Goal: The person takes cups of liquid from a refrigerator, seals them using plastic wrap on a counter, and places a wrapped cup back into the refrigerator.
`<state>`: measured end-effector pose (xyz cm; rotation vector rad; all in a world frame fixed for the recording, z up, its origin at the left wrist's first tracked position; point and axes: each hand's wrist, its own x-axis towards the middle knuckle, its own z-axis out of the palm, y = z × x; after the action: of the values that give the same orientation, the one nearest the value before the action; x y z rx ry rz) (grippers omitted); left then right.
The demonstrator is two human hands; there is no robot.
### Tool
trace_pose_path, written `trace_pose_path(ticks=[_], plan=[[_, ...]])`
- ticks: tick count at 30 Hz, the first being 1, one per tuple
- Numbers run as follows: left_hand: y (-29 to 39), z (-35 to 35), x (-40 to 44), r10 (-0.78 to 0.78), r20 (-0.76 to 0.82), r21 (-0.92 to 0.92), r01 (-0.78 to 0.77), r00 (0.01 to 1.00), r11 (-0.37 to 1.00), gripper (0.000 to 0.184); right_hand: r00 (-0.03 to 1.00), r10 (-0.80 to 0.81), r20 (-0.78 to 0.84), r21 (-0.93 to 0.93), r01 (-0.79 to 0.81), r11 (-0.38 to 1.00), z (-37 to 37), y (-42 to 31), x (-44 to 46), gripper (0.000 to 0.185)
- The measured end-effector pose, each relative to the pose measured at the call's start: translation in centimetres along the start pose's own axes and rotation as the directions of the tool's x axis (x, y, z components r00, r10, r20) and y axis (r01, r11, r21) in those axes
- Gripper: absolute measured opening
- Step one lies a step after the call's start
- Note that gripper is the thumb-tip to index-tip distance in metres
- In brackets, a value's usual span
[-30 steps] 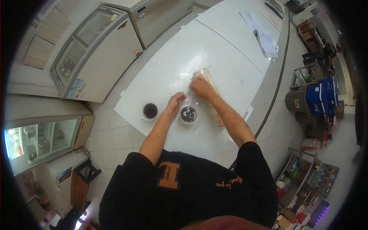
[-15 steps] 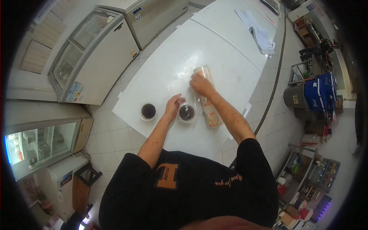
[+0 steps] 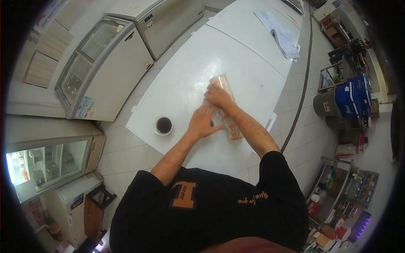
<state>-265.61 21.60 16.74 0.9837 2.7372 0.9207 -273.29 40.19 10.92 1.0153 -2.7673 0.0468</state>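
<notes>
My left hand [image 3: 201, 121] lies over one clear cup of dark liquid [image 3: 212, 124], its thumb stretched away from the fingers. Most of that cup is hidden beneath the hand. With its fingers curled, my right hand [image 3: 218, 96] grips the upper part of a long, clear plastic roll with orange print [image 3: 234, 133], which lies on the white table. The fingertips of both hands come close together there, and I cannot make out exactly what is pinched. Another cup of dark liquid [image 3: 163, 125] stands to the left, apart from both hands.
Beneath the cups is a white table [image 3: 185, 95], its left edge near the standing cup. Papers [image 3: 280, 38] lie at its far right. Chest freezers [image 3: 112, 69] stand to the left, and a dark cable [image 3: 304, 84] runs along the floor to the right.
My left hand has moved right and up, from beside the nearer cup to over it, close to my right hand. The right hand has shifted slightly; the left cup stays put.
</notes>
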Motion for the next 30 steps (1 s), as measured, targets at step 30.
trace_pose_path(ticks=[30], plan=[[1.1,0.0,-4.8,-0.262,0.008,0.129,0.259,0.965,0.957,0.066,0.986,0.169,-0.004,0.296,-0.16,0.942,-3.6,-8.7,-9.2,0.019]])
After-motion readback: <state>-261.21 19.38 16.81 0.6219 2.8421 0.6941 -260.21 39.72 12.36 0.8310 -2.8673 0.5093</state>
